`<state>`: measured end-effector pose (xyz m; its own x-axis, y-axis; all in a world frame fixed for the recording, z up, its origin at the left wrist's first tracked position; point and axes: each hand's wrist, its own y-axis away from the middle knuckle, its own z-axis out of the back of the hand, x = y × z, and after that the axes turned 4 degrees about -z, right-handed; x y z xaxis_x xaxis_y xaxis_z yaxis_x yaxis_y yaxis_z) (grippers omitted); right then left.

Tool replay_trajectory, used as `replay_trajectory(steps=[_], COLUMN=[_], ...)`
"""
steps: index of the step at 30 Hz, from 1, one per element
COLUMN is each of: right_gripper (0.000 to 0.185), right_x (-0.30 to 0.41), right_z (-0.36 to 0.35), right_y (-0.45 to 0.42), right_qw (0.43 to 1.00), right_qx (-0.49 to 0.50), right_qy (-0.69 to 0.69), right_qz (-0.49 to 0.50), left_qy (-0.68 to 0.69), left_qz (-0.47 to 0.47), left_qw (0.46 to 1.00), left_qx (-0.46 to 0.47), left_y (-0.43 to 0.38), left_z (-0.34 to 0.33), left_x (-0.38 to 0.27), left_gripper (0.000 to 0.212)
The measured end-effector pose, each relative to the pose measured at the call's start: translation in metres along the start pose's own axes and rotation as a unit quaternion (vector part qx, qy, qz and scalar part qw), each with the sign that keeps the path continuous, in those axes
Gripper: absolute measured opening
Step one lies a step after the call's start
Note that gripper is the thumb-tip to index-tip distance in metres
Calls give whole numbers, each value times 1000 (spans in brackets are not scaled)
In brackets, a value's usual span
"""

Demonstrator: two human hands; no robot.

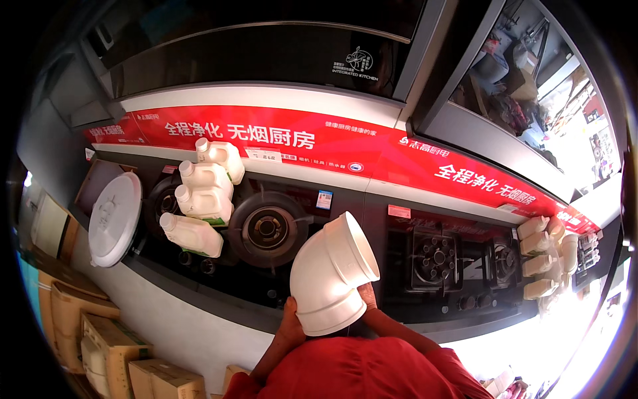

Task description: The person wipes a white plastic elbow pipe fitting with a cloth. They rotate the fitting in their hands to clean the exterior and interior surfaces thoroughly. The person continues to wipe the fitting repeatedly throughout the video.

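Note:
A large white plastic pipe elbow (319, 277) is held up near my chest, between both hands. My left hand (291, 321) grips its lower left side near the bottom socket. On its right side, my right hand (368, 297) holds it, with the fingers partly hidden behind the fitting. Beyond the elbow, a gas hob with a round burner (268, 228) is set in a dark counter. Several white plastic jugs (192, 234) with caps stand on this hob, left of the elbow. A second hob (438, 257) lies to the right.
A round white lid-like object (115, 219) leans at the counter's left end. Cardboard boxes (117, 344) are stacked on the floor at lower left. More white jugs (536, 244) stand at the counter's right. A red banner (349, 144) runs along the back, below dark range hoods.

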<state>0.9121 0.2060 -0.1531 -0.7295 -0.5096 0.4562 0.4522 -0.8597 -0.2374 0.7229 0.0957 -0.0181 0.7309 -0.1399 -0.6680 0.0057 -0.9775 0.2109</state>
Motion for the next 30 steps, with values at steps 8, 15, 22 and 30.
replay_trajectory(steps=[8,15,22,30], right_gripper=[45,42,40,38], right_x=[0,-23,-6,5], right_z=[7,-28,-20,-27], right_y=[0,3,9,16], right_qw=[997,996,995,993], right_qx=[63,26,48,70], right_qy=[46,79,72,67], right_qz=[-3,14,41,65], left_qy=[-52,17,41,6], left_qz=[-20,-9,-23,-57], left_qw=[998,999,999,996], left_qx=[23,25,-19,-68], left_y=[-2,9,37,69], left_z=[-6,-12,-35,-55], left_x=[-5,12,37,58], left_gripper=[74,78,88,89])
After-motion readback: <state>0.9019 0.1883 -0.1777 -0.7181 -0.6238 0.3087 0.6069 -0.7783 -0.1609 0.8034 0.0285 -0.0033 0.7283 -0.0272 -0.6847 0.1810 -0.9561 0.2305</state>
